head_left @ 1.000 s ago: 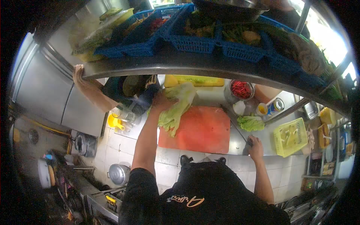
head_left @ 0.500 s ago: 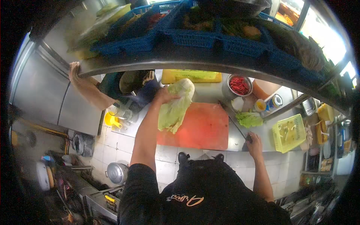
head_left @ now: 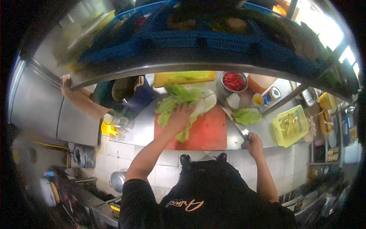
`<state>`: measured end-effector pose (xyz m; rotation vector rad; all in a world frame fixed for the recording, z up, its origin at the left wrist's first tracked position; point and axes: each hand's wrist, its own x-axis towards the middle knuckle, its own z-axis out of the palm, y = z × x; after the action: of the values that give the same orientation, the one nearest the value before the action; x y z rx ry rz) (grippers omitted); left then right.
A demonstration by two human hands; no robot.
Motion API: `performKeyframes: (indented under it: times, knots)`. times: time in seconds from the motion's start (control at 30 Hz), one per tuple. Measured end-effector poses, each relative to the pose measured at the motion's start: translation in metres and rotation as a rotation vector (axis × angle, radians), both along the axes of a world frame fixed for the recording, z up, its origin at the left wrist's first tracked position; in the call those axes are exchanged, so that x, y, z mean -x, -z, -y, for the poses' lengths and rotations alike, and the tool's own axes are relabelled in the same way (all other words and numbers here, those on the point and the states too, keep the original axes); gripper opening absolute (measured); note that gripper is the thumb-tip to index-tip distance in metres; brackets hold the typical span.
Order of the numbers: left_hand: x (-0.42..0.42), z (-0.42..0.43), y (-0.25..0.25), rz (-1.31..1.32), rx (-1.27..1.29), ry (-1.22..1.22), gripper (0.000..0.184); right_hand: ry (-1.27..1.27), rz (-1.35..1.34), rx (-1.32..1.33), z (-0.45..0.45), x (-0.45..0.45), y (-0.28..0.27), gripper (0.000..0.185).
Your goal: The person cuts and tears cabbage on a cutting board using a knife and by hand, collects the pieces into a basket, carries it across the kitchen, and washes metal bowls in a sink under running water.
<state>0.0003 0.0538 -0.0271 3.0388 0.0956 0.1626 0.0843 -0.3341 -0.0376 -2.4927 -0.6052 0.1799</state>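
Note:
A head of napa cabbage [head_left: 206, 104] lies across the red cutting board [head_left: 209, 133], its pale stem end to the right and loose green leaves to the left. My left hand [head_left: 180, 116] grips it from above, fingers over the leaves. My right hand [head_left: 255, 145] is closed round the handle of a knife [head_left: 237, 129], whose blade lies along the board's right side. Beyond the blade rest a cut leafy piece [head_left: 247, 116] and a white chunk [head_left: 233, 101].
A steel bowl of red chillies [head_left: 233, 81], a can [head_left: 272, 94] and a yellow basket [head_left: 290, 126] stand to the right. A yellow board [head_left: 183, 78] lies behind. Overhead runs a metal shelf edge [head_left: 183, 68] with blue baskets. At left, another person's arm [head_left: 84, 103] reaches in.
My left hand has brought the cabbage down and towards me onto the red board, its leaves now spread out. My right hand keeps hold of the knife, moved slightly.

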Motion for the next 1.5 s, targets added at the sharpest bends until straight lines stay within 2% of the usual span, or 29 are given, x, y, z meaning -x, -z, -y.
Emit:
performKeyframes:
  times: [0.03, 0.07, 0.1, 0.13, 0.17, 0.23, 0.27, 0.37, 0.5, 0.57, 0.7, 0.8, 0.87, 0.9, 0.97, 1.07, 1.17, 1.2, 1.27, 1.33, 1.37, 1.4, 1.47, 1.5]
  knots:
    - [0.007, 0.007, -0.049, -0.056, 0.04, -0.043, 0.061, 0.032, -0.074, -0.032, 0.0, 0.005, -0.003, 0.039]
    - [0.01, 0.009, -0.075, -0.114, 0.081, -0.091, 0.065, 0.061, -0.151, -0.061, 0.001, 0.012, -0.006, 0.037]
    - [0.009, 0.005, -0.069, -0.151, 0.095, -0.104, 0.067, 0.088, -0.226, -0.089, 0.0, 0.019, -0.013, 0.035]
    - [0.006, 0.0, -0.058, -0.187, 0.107, -0.116, 0.069, 0.115, -0.378, -0.05, -0.009, 0.028, -0.044, 0.033]
    - [0.002, -0.005, -0.052, -0.221, 0.119, -0.127, 0.071, 0.093, -0.342, -0.132, -0.007, 0.035, -0.036, 0.032]
    - [-0.008, -0.01, -0.062, -0.211, 0.155, -0.144, 0.063, 0.045, -0.269, -0.296, -0.003, 0.054, -0.012, 0.031]
    - [-0.012, -0.013, -0.07, -0.205, 0.173, -0.155, 0.059, 0.022, -0.39, -0.256, -0.005, 0.057, -0.021, 0.03]
    - [-0.017, -0.02, -0.1, -0.083, 0.229, -0.206, 0.043, -0.036, -0.418, -0.312, -0.015, 0.068, -0.012, 0.03]
    - [-0.022, -0.025, -0.085, 0.001, 0.158, -0.171, 0.036, -0.116, -0.293, -0.299, -0.047, 0.062, -0.026, 0.032]
    - [-0.021, -0.026, -0.076, 0.074, 0.144, -0.164, 0.036, -0.134, -0.231, -0.378, -0.061, 0.053, -0.036, 0.03]
    - [-0.023, -0.021, -0.095, -0.056, 0.183, -0.223, 0.037, -0.135, -0.068, -0.504, -0.078, 0.053, -0.085, 0.028]
    - [-0.022, -0.019, -0.098, -0.042, 0.209, -0.217, 0.037, -0.136, -0.097, -0.45, -0.094, 0.057, -0.077, 0.027]
    - [-0.022, -0.024, -0.091, 0.0, 0.223, -0.187, 0.037, -0.243, -0.128, -0.347, -0.1, 0.048, -0.028, 0.028]
    - [-0.024, -0.028, -0.086, 0.014, 0.246, -0.219, 0.038, -0.297, -0.141, -0.295, -0.106, 0.044, -0.023, 0.028]
    - [-0.026, -0.039, -0.077, 0.04, 0.292, -0.288, 0.039, -0.244, -0.129, -0.365, -0.102, 0.045, -0.038, 0.027]
    - [-0.011, -0.036, -0.115, 0.231, 0.413, -0.359, 0.041, -0.174, -0.107, -0.443, -0.098, 0.043, -0.058, 0.026]
    - [0.002, -0.003, -0.177, -0.044, 0.958, -0.396, 0.042, -0.117, -0.134, -0.499, -0.087, 0.033, -0.053, 0.024]
    - [0.003, 0.004, -0.133, 0.033, 0.861, -0.208, 0.04, -0.086, -0.183, -0.5, -0.084, 0.031, -0.051, 0.023]
    - [0.012, 0.044, -0.097, -0.052, 0.784, 0.068, 0.038, -0.014, -0.225, -0.475, -0.076, 0.028, -0.04, 0.022]
    - [0.006, 0.074, -0.078, -0.121, 0.706, 0.142, 0.037, 0.075, -0.212, -0.43, -0.067, 0.029, -0.021, 0.022]
    - [-0.004, 0.077, -0.023, -0.028, 0.613, 0.123, 0.036, 0.101, -0.267, -0.418, -0.062, 0.031, -0.018, 0.023]
    - [-0.01, 0.079, 0.007, 0.066, 0.52, 0.105, 0.035, 0.127, -0.32, -0.406, -0.057, 0.032, -0.017, 0.023]
    - [-0.018, 0.067, -0.019, -0.085, 0.743, -0.104, 0.034, 0.146, -0.377, -0.391, -0.047, 0.035, -0.017, 0.024]
    - [-0.022, 0.053, -0.024, -0.087, 0.74, -0.175, 0.034, 0.137, -0.382, -0.393, -0.043, 0.037, -0.018, 0.024]
